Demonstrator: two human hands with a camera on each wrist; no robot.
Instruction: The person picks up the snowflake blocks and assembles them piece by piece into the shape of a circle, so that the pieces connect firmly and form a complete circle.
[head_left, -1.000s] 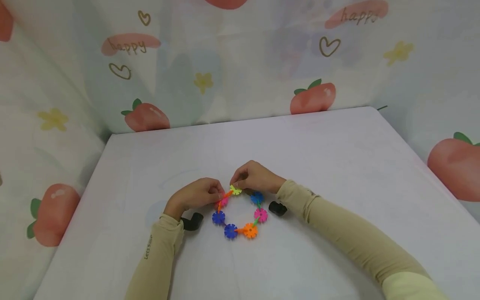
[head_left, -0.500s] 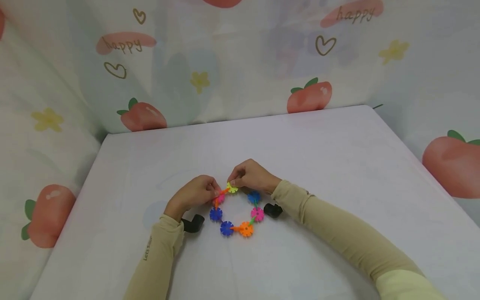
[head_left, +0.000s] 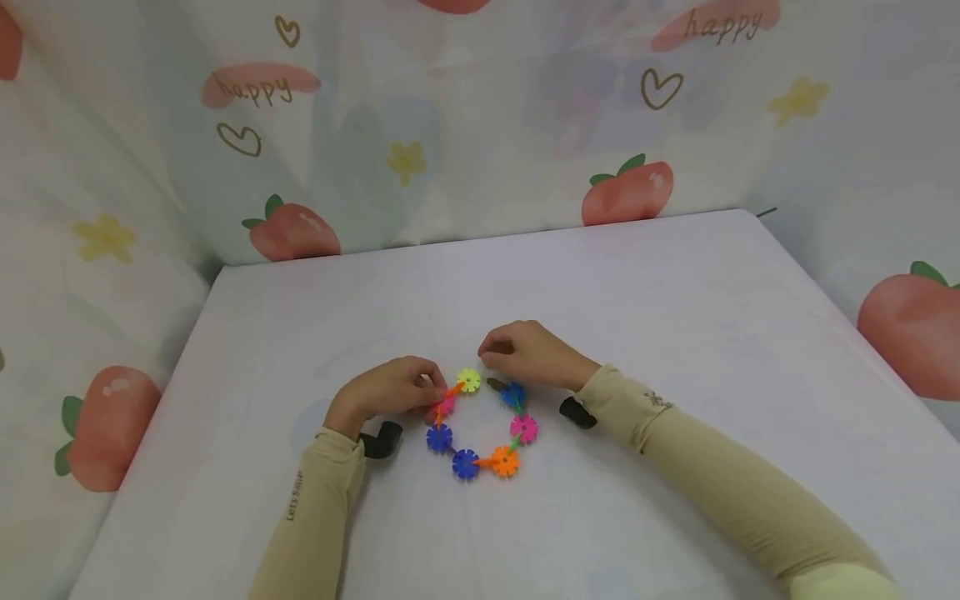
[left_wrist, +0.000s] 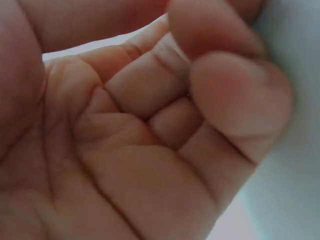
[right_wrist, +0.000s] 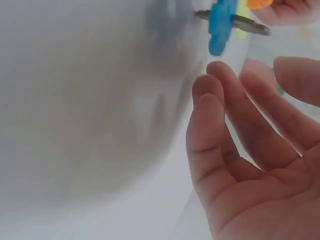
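A chain of notched plastic snowflake discs lies on the white table, bent nearly into a ring. My left hand (head_left: 393,386) pinches the pink disc (head_left: 447,406) at its upper left, beside an orange linking disc. The yellow disc (head_left: 468,381) forms one end of the chain. A small gap separates it from a dark brown disc (head_left: 495,384) on the other end, slotted into a blue disc (right_wrist: 220,30). My right hand (head_left: 536,355) hovers just beyond that end, fingers loosely bent, holding nothing. In the left wrist view, curled fingers (left_wrist: 235,95) fill the picture and hide the discs.
Two dark blue discs (head_left: 465,465), an orange disc (head_left: 505,462) and another pink disc (head_left: 523,429) make up the near side of the chain. Black wrist cameras (head_left: 382,440) sit under both wrists. A printed cloth wall (head_left: 480,125) stands behind the table.
My right hand has let go of the yellow disc and moved right, exposing the gap and the brown disc. The left hand keeps its pinch at about the same place.
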